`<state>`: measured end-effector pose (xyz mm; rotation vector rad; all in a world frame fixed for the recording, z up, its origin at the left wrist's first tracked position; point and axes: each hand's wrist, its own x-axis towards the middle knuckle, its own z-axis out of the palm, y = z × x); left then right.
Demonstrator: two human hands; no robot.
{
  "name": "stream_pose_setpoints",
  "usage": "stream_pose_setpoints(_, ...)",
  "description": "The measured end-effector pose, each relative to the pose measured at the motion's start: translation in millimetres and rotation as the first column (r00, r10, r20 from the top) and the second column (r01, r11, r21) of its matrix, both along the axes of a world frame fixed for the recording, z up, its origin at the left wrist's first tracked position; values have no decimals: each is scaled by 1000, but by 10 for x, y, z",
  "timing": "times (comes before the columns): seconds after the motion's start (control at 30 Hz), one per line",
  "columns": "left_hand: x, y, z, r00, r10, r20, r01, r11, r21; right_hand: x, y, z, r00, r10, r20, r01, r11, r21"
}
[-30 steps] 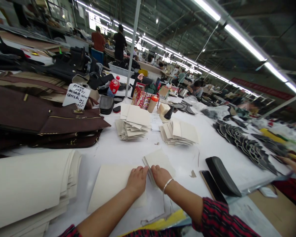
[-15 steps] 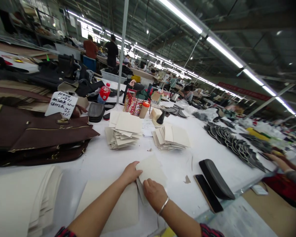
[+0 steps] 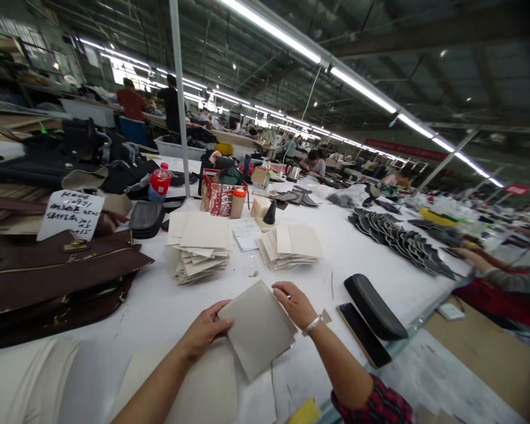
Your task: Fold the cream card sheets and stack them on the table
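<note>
My left hand (image 3: pixel 205 330) grips the left edge of a small stack of square, grey-beige card sheets (image 3: pixel 261 330), thumb on top and fingers beneath. My right hand (image 3: pixel 295 303), with a bracelet at the wrist, is beside the stack's upper right edge. Its fingers are curled together; whether anything is between them I cannot make out. Under the held stack and my left forearm lies a larger beige sheet (image 3: pixel 207 388). Beyond my hands are two piles of cut cards, a left pile (image 3: pixel 201 247) and a right pile (image 3: pixel 291 244), both stacked unevenly.
At left are brown leather bag pieces (image 3: pixel 48 271) and large folded sheets (image 3: pixel 22 383). A phone (image 3: pixel 363 334) and black case (image 3: pixel 375 306) lie at right, near the table edge. Farther back stand a red bottle (image 3: pixel 159 182) and a patterned box (image 3: pixel 221 197). A co-worker's arm (image 3: pixel 481 259) reaches in.
The held stack has been turned and tilted, its face now greyer and more fully visible. My right hand has moved from its near edge up to the upper right side. The view has shifted right.
</note>
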<state>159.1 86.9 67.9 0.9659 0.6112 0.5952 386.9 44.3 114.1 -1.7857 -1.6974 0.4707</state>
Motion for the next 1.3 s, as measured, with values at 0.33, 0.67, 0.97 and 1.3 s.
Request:
stream_pose_setpoints(0.33, -28, -163, 160, 993, 99, -68, -94, 993, 73, -172, -318, 347, 939, 110, -325, -173, 970, -172)
stream_pose_setpoints(0.67, 97, -457, 65, 810, 525, -260, -469, 847, 250, -561, -356, 246, 887, 98, -452, -168, 979, -117)
stream_pose_setpoints(0.97, 16, -521, 45, 777, 579, -246, -500, 806, 318, -603, -433, 127, 925, 47, -376, -120, 977, -174)
stream_pose_setpoints(1.3, 19, -433, -182, 742, 544, -391, -301, 792, 531, -549, -454, 67, 996, 50, -72, -58, 993, -107)
